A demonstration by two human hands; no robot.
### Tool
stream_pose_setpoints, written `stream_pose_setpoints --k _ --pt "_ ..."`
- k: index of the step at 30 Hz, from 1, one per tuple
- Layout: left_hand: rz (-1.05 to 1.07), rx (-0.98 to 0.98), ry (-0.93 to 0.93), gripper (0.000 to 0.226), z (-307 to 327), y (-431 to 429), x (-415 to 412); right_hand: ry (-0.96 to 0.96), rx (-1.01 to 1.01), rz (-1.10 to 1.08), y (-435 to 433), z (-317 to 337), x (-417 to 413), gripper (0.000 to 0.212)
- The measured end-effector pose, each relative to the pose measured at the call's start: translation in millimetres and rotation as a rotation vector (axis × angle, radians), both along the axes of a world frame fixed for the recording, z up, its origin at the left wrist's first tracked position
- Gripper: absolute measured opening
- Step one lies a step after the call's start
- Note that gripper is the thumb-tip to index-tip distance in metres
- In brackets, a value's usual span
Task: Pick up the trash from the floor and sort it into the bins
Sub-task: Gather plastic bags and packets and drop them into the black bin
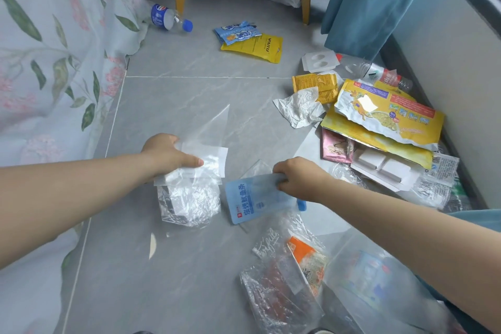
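- While the left hand (168, 154) grips a sheaf of clear plastic bags (208, 156), only its thumb shows; the fingers are hidden beneath.
- Right hand (295, 179) pinches the top edge of the blue packet (254, 200) lying on the floor (176, 62).
- Plastic bottle (169, 19) — base tucked under the bedspread (54, 62).
- Wrapper pile (379, 122) against the wall — overlapping, lower layers covered.

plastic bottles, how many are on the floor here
2. A blue-capped bottle lies beside the floral bedsheet at the upper left. A clear bottle with a red label lies near the wall, behind the wrapper pile. That pile could hide more.
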State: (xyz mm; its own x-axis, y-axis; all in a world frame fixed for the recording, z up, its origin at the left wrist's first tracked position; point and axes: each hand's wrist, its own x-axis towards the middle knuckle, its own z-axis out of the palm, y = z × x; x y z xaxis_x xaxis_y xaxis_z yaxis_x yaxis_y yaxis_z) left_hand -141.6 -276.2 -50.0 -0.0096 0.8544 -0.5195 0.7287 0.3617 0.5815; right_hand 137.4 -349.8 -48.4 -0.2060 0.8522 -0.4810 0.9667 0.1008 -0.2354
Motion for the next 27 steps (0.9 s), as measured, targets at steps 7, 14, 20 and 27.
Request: stream_pose_setpoints --k 7,14,20,27 --pt "-0.032 -0.059 0.041 0.079 -17.3 -7.7 -9.7 -0.110 0.059 0.204 8.4 -20.4 -15.2 0.087" --pt "-0.045 -0.055 0.060 0.068 -19.3 -6.9 -9.0 -0.081 0.063 0.380 14.5 -25.4 -21.5 0.093" --pt "-0.045 -0.055 0.061 0.074 -22.3 -8.9 -8.7 -0.160 0.106 0.395 20.2 -24.4 -26.1 0.087" --pt "-0.050 -0.056 0.071 0.083 -20.5 -12.9 -6.4 -0.152 0.049 0.251 17.2 -25.1 -20.8 0.052"
